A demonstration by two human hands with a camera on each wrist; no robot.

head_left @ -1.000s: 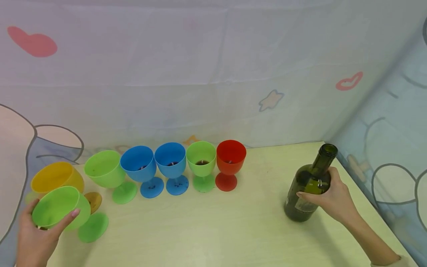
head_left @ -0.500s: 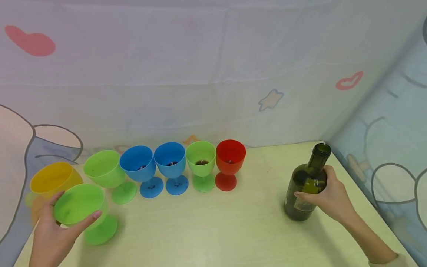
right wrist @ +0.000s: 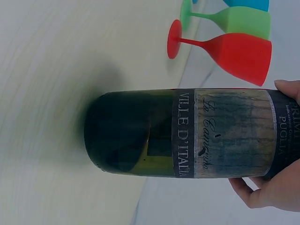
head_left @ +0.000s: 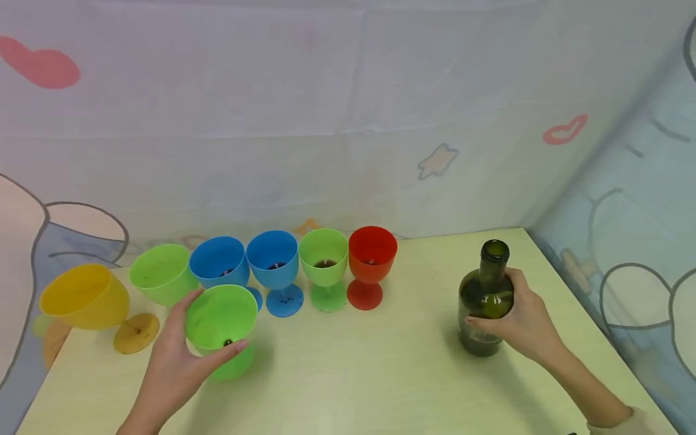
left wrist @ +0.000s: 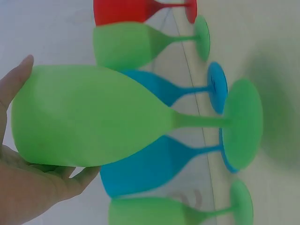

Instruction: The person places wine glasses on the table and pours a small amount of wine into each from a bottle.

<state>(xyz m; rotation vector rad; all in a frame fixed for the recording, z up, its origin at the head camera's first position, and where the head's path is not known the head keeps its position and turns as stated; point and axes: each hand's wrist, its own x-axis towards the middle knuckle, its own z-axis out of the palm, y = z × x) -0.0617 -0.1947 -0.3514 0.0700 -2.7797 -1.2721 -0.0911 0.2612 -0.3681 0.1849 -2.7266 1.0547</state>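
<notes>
My left hand (head_left: 176,359) grips a light-green plastic goblet (head_left: 220,311) round its bowl, thumb on the near side. A little dark liquid shows at the bottom of that bowl. In the left wrist view the held goblet (left wrist: 89,115) looks raised off the table, its foot in front of the row behind. My right hand (head_left: 524,326) grips a dark-green glass wine bottle (head_left: 484,302) round its body. The bottle stands nearly upright, with its mouth uncovered. Its label (right wrist: 234,133) faces the right wrist camera, where dark liquid shows low inside the glass.
Along the back of the pale table (head_left: 353,374) stand a yellow goblet (head_left: 87,297), a green goblet (head_left: 163,275), two blue goblets, one of them the blue goblet (head_left: 273,260), another green goblet (head_left: 324,257) and a red goblet (head_left: 372,257). Several hold dark liquid. A printed cloth (head_left: 272,121) hangs behind.
My left hand has carried the green goblet rightward from in front of the yellow one to before the blue ones. The bottle has shifted slightly left in my right hand and become more upright.
</notes>
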